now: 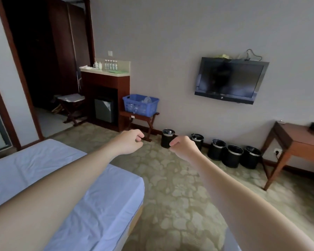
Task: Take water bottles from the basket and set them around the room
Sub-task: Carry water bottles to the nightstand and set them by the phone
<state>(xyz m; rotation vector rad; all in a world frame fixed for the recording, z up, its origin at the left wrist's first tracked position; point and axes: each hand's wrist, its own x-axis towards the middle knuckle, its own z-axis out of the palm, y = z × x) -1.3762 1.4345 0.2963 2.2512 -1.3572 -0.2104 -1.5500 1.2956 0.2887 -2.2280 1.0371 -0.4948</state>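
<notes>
A blue plastic basket [134,105] with clear water bottles [146,100] inside stands on a wooden folding rack [153,117] against the far wall. Several more bottles [110,65] stand in a row on the minibar counter [105,72] to its left. Both my arms stretch forward over the carpet, well short of the basket. My left hand [130,142] has its fingers curled shut with nothing in it. My right hand [183,146] is likewise curled shut and holds nothing.
A bed [91,200] with a pale blue sheet fills the lower left. Several black bins [232,155] line the wall base. A wall TV [230,79] hangs above them. A wooden desk [295,142] stands at right. A dark doorway [38,55] and luggage stool [71,104] lie at left.
</notes>
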